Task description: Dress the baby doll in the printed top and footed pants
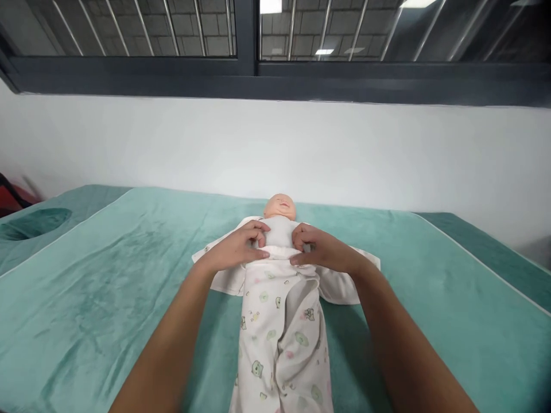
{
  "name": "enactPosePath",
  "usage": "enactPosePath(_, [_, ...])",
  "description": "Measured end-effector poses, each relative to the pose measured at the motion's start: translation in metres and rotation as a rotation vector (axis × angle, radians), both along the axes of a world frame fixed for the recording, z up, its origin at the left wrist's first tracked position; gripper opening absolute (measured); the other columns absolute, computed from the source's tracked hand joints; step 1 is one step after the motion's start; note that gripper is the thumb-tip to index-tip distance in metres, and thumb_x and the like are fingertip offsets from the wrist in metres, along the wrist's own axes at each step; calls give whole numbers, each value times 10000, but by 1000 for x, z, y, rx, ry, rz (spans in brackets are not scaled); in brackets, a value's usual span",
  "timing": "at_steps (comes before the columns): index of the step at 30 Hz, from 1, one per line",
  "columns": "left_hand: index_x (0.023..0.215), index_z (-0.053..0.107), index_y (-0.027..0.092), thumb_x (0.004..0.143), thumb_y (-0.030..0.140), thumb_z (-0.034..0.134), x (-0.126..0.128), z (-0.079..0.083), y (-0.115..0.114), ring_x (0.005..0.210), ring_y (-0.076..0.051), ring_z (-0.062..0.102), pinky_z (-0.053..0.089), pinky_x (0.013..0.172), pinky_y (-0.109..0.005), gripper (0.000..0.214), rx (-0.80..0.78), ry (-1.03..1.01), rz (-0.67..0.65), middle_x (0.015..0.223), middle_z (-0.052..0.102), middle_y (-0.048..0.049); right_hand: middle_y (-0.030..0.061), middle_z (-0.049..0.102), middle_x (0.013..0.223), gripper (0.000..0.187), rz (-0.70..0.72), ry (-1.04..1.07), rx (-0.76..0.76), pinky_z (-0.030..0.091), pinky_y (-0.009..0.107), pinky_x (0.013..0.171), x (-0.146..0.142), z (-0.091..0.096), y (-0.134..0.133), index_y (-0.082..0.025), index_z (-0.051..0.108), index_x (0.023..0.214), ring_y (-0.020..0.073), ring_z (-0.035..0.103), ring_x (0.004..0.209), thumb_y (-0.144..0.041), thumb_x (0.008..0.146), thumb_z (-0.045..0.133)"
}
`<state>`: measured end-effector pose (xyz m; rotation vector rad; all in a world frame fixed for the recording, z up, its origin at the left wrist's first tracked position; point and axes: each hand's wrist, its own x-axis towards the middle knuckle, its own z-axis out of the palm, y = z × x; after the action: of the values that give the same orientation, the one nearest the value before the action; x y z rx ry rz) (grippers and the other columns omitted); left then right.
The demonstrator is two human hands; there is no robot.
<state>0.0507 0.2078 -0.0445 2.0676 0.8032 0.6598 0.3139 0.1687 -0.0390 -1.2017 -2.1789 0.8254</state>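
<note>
A baby doll [279,207] lies on its back, head toward the wall, its torso covered in plain white cloth [279,228]. White printed baby trousers [267,321] with small animal and leaf figures stretch from its waist toward me. My left hand [243,245] is at the left of the folded waistband [279,252], fingers curled and thumb on the band. On the other side my right hand [316,246] pinches at the band the same way. A white top [342,287] lies spread under the doll, its sleeves out to both sides. The doll's legs are hidden.
A green plush cover [107,275] spreads over the bed, with a darker round hollow [38,222] at the far left. Behind it stands a white wall [275,149] below a dark-framed window [253,80] with bars. Something red [12,198] shows at the left edge.
</note>
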Motion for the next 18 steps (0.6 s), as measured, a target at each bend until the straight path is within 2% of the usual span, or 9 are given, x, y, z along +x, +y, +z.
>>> enactPosePath(2, [747,489,204,820,332,596,8,0,8,1015,-201,566,432,811,-292,183,-18,-12,43,1138,610,-45,-11,525,812,344,-56,12,-1,350,279,653,-2,-3,7,-211,444,683,151,453,733,-467,840,613])
enactPosePath(3, [760,472,211,836,324,563,13,-3,13,909,-186,581,430,752,-288,165,-8,-4,108,1022,637,-30,-24,501,750,345,-119,15,-8,327,276,620,-3,-7,12,-215,422,684,142,424,683,-466,867,570])
enactPosePath(6, [791,475,221,836,277,533,33,-17,22,692,-163,531,384,650,-282,92,101,62,404,756,597,18,-53,399,619,347,-352,8,18,272,273,577,-11,-23,28,-220,368,669,133,357,606,-440,876,540])
enactPosePath(9, [831,527,219,836,265,534,44,-34,21,711,-166,544,390,679,-285,47,157,19,587,762,608,12,-59,381,597,348,-556,68,118,277,275,589,-21,-39,37,-222,357,664,134,367,602,-422,848,575])
enactPosePath(12, [840,574,213,840,362,565,37,-44,14,747,-168,560,407,713,-283,149,125,-72,613,796,624,4,-52,452,642,305,-641,170,159,315,278,610,-25,-48,32,-232,455,717,145,424,638,-462,809,631])
enactPosePath(15, [823,600,204,819,441,596,20,-43,9,730,-159,544,402,683,-266,237,-10,-111,540,763,602,12,-39,510,694,291,-575,262,87,348,278,628,-17,-50,21,-232,532,758,149,458,669,-490,785,662])
enactPosePath(18, [819,610,203,816,452,591,7,-36,9,707,-151,518,387,646,-256,249,-129,-75,438,754,584,17,-43,504,678,316,-536,294,-24,337,275,610,-6,-48,16,-224,548,745,141,439,650,-516,783,662])
